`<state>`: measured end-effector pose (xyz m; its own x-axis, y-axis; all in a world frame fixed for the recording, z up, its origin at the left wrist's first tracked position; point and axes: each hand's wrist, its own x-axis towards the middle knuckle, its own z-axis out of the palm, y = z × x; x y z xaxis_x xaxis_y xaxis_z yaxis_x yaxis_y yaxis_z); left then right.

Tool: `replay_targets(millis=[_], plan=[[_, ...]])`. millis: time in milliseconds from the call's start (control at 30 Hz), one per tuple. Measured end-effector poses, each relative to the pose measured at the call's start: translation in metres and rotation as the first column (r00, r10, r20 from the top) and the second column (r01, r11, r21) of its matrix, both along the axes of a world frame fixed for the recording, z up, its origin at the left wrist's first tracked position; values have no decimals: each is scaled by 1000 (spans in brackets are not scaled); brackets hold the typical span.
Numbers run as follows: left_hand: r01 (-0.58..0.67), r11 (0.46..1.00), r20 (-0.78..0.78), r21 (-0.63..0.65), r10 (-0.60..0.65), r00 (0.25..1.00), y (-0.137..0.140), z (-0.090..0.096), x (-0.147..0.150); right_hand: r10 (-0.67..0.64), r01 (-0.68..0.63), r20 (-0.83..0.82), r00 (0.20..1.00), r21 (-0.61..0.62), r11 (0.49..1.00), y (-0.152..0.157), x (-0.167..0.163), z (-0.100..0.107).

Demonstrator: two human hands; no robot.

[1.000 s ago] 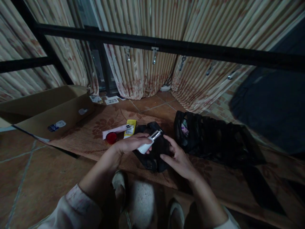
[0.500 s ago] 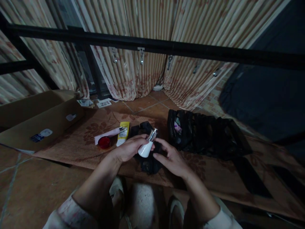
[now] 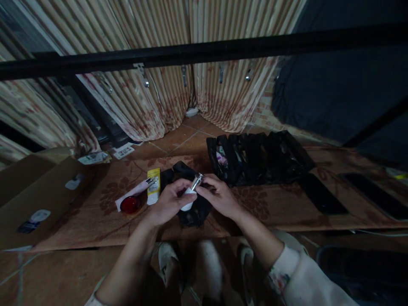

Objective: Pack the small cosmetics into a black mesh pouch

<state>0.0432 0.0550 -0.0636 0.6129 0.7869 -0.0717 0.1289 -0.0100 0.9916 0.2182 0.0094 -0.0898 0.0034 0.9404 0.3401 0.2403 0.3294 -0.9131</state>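
Note:
A small white bottle with a silver pump top [image 3: 188, 202] is held tilted above the bench by my left hand [image 3: 170, 199], its thumb across the white body. My right hand [image 3: 221, 195] has its thumb and fingers closed around the silver top from the right. Beneath the hands lies a crumpled black cloth or bag [image 3: 194, 216], partly hidden. To the left rest a yellow and white tube [image 3: 153, 187], a pale pink tube with a silver cap [image 3: 134, 193] and a round red jar [image 3: 130, 205].
A black organizer with several compartments [image 3: 261, 163] stands right of my hands on the patterned cloth [image 3: 105, 225]. Two dark flat panels [image 3: 321, 193] lie farther right. An open cardboard box [image 3: 41, 195] is at the left. A black bar [image 3: 223, 50] crosses before the curtains.
My right hand has come in from beside the bottle onto its silver top. My left thumb now covers more of the white body. The view has turned to the right.

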Motion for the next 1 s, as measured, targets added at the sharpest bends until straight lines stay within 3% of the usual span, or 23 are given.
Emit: replay_targets(millis=[267, 533, 767, 1000], plan=[[40, 993, -117, 115, -27, 993, 0, -8, 1, 7, -8, -182, 983, -1, 1000, 2, -5, -3], [45, 977, -102, 208, -25, 995, -4, -10, -1, 17, -12, -89, 996, 50, 999, -3, -4, -1], [45, 906, -197, 420, 43, 979, -5, -2, -2, 45, -40, -112, 993, 48, 998, -6, -1, 8], [52, 849, -243, 526, 92, 966, -6, 1, 0, 59, -62, -177, 982, -10, 998, -6, -1, 8]])
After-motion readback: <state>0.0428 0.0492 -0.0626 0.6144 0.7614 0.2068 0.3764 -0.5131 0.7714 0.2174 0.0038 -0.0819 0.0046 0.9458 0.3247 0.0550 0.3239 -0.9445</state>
